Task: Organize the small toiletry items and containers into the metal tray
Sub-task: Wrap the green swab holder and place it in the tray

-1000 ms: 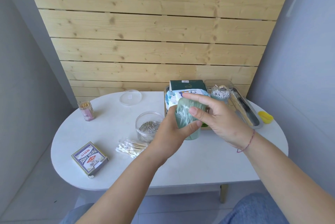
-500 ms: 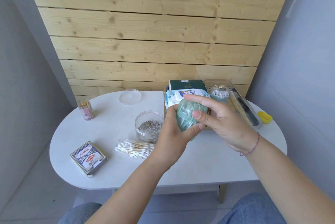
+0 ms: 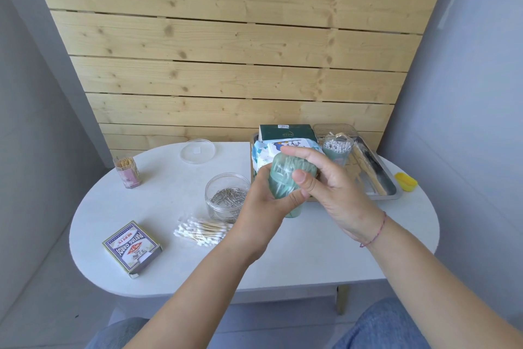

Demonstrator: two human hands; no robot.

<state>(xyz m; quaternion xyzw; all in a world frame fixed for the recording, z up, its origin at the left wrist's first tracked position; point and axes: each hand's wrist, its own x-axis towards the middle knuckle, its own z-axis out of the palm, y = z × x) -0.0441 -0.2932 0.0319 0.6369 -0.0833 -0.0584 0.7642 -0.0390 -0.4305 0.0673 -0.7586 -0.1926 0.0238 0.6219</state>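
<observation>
Head view, items as I log them.

1. Green swab container [image 3: 285,179]: held above the tabletop [image 3: 311,249], upright with a slight tilt. Left hand [image 3: 260,215] grips the lower body. Right hand [image 3: 336,198] caps the domed top, fingers [image 3: 311,155] curled over it with the thumb on the front. Both hands are closed round this one item.
2. Metal tray [image 3: 394,196]: behind and to the right of the fingers. It holds a second swab container [image 3: 338,150] and some long wooden pieces.
3. Wipes packet [image 3: 261,156] and dark green box [image 3: 285,132]: directly behind the fingers. I cannot tell whether they sit in the tray.
4. Paperclip jar [image 3: 226,196]: just left of the fingers, open. Its likely lid [image 3: 198,150] lies further back and left.
5. Loose cotton swabs [image 3: 201,228]: left of and nearer than the fingers.
6. Card box [image 3: 131,248] and toothpick holder [image 3: 127,172]: well to the left.
7. Yellow piece [image 3: 406,180]: far right, beyond the tray.

Step in hand, by my reading: seating or twisting the dome onto the green container. I judge the next move to be a short carry back and right, standing it in bare tray space beside the other swab container without knocking it.
</observation>
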